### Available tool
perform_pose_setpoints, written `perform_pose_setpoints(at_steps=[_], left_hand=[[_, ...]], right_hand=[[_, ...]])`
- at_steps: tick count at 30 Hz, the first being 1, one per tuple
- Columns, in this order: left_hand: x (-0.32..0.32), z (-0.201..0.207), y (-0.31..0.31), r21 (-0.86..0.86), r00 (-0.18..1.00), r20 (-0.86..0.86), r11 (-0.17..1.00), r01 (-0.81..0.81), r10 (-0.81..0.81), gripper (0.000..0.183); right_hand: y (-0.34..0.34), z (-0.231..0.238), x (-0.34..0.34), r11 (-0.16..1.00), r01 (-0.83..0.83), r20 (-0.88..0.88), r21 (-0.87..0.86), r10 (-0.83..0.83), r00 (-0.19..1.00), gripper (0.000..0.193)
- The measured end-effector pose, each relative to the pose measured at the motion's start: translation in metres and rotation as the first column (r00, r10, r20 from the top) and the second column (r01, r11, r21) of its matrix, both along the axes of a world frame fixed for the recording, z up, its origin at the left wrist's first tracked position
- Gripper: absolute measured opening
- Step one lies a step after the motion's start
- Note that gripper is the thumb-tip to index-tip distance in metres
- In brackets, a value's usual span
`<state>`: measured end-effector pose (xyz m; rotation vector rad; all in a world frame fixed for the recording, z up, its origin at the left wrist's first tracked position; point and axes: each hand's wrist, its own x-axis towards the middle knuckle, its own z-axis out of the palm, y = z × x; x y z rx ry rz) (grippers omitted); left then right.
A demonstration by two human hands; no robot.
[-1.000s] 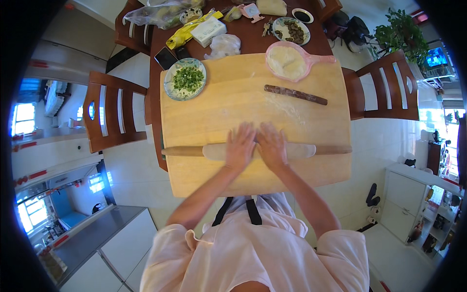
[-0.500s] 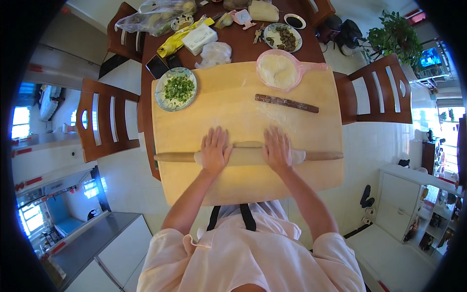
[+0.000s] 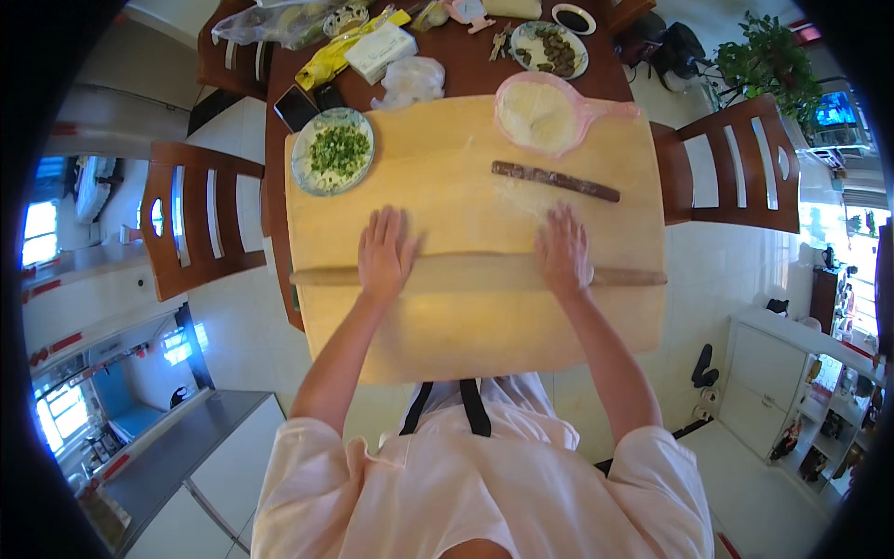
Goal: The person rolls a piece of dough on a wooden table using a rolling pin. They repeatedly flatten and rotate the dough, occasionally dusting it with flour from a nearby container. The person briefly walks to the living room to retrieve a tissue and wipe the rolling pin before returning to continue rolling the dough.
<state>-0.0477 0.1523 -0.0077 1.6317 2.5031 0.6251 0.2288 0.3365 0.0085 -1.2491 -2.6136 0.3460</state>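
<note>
A long wooden rolling pin (image 3: 629, 277) lies crosswise on the pale wooden board (image 3: 447, 345), with a pale sheet of dough (image 3: 475, 271) wrapped round its middle. My left hand (image 3: 384, 253) rests flat on the left part of the wrapped dough, fingers stretched forward and the thumb apart. On the right part lies my right hand (image 3: 564, 252), also open, slightly blurred. Neither hand grips the pin. Beyond my right hand, a short dark stick (image 3: 556, 181) dusted with flour lies beside a smear of loose flour.
A plate of chopped greens (image 3: 333, 153) occupies the board's far left. Far right stands a pink handled bowl of flour (image 3: 538, 114). Behind are a tissue pack (image 3: 380, 52), a plastic bag (image 3: 411, 82), a phone (image 3: 296, 108) and a plate of dark pieces (image 3: 551, 50). Chairs flank the table.
My hands have slid apart along the pin, the left one leftward and the right one rightward. Both have moved farther from me, with the pin rolled slightly away. The view has shifted a little.
</note>
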Motion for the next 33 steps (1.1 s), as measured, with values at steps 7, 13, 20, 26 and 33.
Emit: perform_pose_setpoints(at_steps=[7,13,20,26,33], left_hand=[[0.02,0.0,-0.072,-0.119,0.985,-0.123,0.987,0.108,-0.122,0.057],[-0.021,-0.001,0.0,-0.091,0.999,0.004,0.994,-0.053,0.053,0.053],[0.092,0.003,0.006,-0.2,0.967,-0.072,0.954,0.225,-0.243,0.05],[0.079,0.007,0.053,-0.143,0.985,0.019,0.974,0.175,-0.174,0.049],[0.041,0.0,0.002,-0.115,0.979,-0.035,0.974,0.194,-0.199,0.057]], right_hand=[[-0.061,0.004,0.061,0.999,-0.043,0.05,0.008,0.043,0.998,0.047],[0.025,-0.025,0.032,0.991,0.137,-0.059,-0.013,-0.137,0.989,0.047],[-0.081,-0.004,-0.021,0.968,-0.252,0.052,-0.013,0.252,0.966,0.04],[-0.024,-0.01,-0.069,0.999,-0.037,-0.012,-0.01,0.037,0.999,0.045],[-0.044,0.003,0.006,0.968,-0.237,0.104,-0.088,0.245,0.964,0.049]])
